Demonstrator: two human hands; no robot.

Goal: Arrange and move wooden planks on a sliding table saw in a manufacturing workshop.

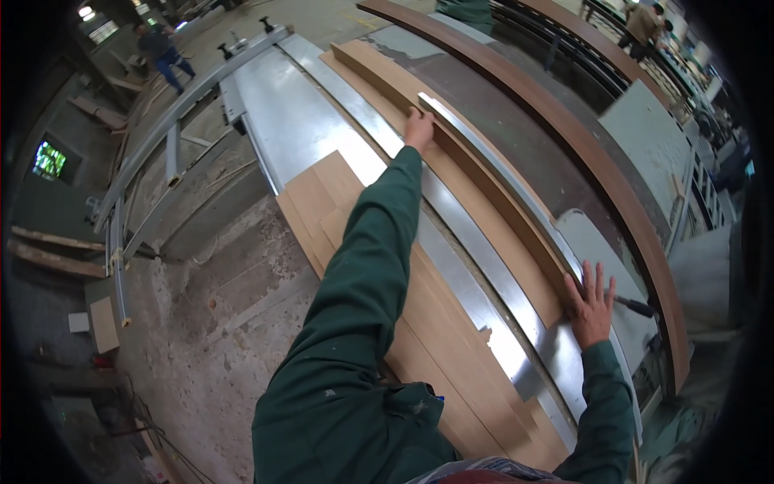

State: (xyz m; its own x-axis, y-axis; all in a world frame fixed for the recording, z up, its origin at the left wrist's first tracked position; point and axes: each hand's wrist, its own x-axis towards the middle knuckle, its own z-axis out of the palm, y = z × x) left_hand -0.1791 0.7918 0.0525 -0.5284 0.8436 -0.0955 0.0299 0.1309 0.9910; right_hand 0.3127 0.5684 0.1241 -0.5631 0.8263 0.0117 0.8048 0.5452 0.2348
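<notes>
A long wooden board stands on edge along a straight metal fence. Beside its foot, a flat wooden plank lies on the saw's metal table. With its fingers bent over the board's upper edge, my left hand grips it partway along. My right hand lies at the near end of the board and fence, fingers spread. Whether its palm presses on the wood or the metal is hard to tell.
Several wooden boards are stacked close to my body, on the near side of the table. A metal frame extends to the left. Beyond the fence runs a long curved-looking brown rail. A person stands at the far left.
</notes>
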